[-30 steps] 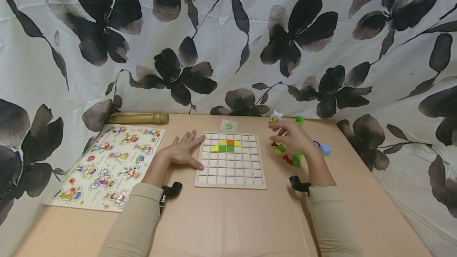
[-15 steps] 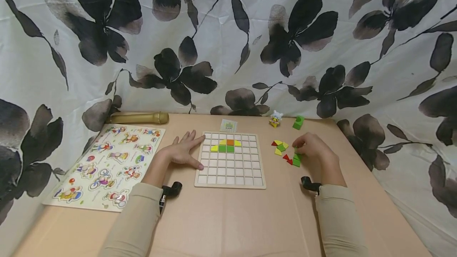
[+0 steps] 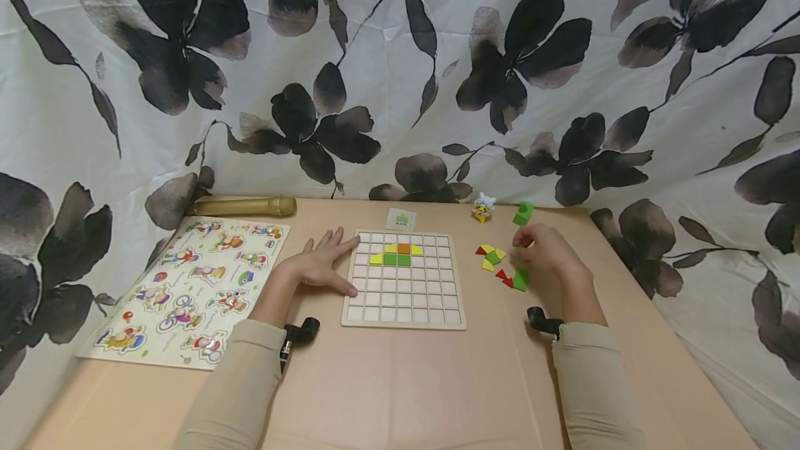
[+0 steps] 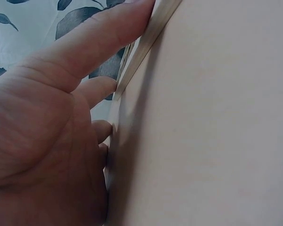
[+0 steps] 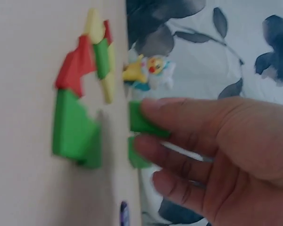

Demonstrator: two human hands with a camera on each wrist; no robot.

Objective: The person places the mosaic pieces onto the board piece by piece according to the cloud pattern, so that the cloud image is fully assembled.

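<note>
My left hand (image 3: pixel 319 266) lies with fingers spread at the left edge of a white grid board (image 3: pixel 403 307), thumb and forefinger on its rim. In the left wrist view the thumb (image 4: pixel 104 44) presses the board's edge. Green, yellow and orange blocks form a small pattern on the grid, with an orange block (image 3: pixel 403 249) on top. My right hand (image 3: pixel 553 252) hovers over the right side of the table, fingers bent. In the right wrist view a green block (image 5: pixel 140 121) shows between thumb and forefinger; I cannot tell whether they hold it.
Loose red, yellow and green blocks (image 3: pixel 494 257) lie right of the board. Behind them stand a small toy figure (image 3: pixel 482 207) and green blocks (image 3: pixel 522 214). A pattern card (image 3: pixel 401 219) lies behind the board. At left are a picture board (image 3: pixel 187 290) and a brown cylinder (image 3: pixel 244 207).
My right hand has moved right from near the toy figure to beside the loose blocks, then risen slightly. The figure and back green blocks are uncovered. My left hand has stayed still.
</note>
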